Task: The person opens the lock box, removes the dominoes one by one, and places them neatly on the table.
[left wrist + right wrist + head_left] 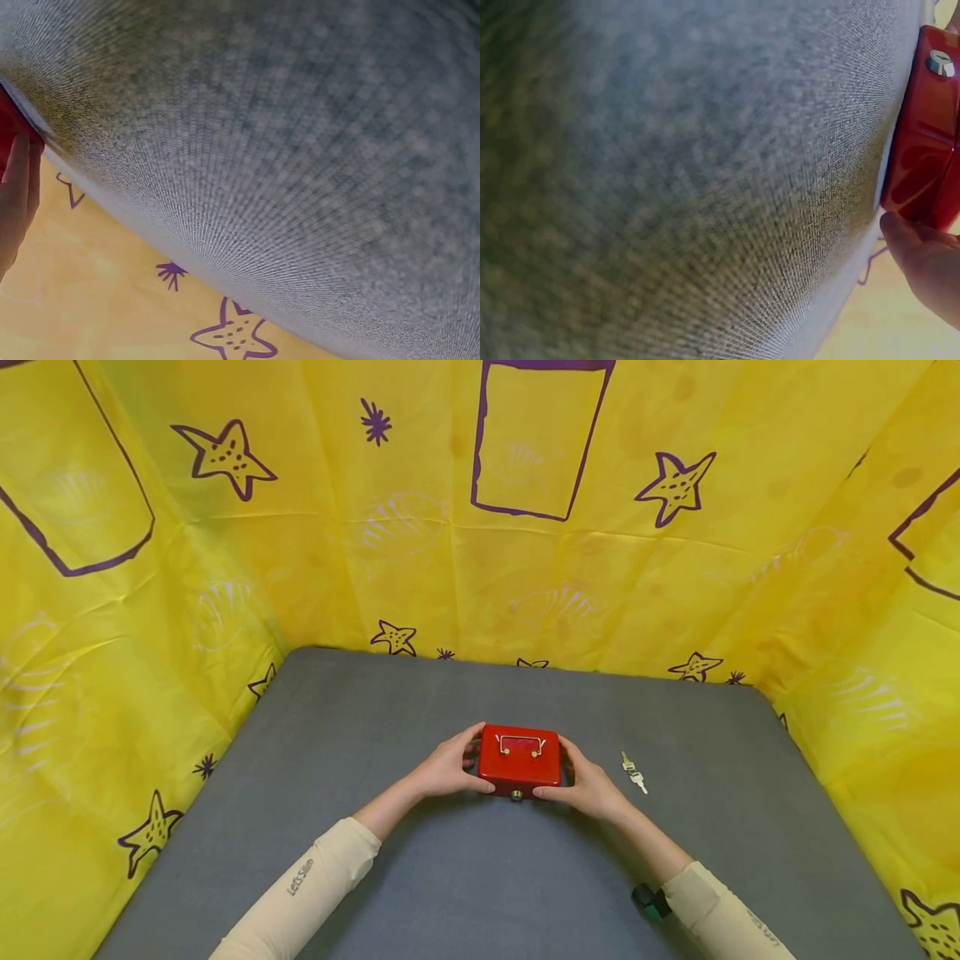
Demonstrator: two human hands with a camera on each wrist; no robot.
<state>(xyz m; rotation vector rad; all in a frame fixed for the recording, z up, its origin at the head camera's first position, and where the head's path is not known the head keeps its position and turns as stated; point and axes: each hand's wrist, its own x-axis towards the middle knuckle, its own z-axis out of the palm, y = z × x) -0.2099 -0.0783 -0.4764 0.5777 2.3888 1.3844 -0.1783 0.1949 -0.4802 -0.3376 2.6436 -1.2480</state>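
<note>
A red metal box (519, 768) with a folding handle on its lid and a round lock at its front stands on the grey table, lid closed. My left hand (450, 767) grips its left side, thumb at the front corner and fingers round the side. On the right side my right hand (588, 783) holds it the same way. The left wrist view shows part of the box (13, 131) and the left hand (13, 202) at the left edge. In the right wrist view the box (922, 150) shows its lock, with the right hand (930, 266) touching a lower corner.
Two small keys (633, 772) joined together lie on the grey table (360, 718) to the right of the right hand. Yellow cloth (315, 577) with purple starfish drawings hangs around the table's back and sides. A dark band (649, 902) is on the right wrist.
</note>
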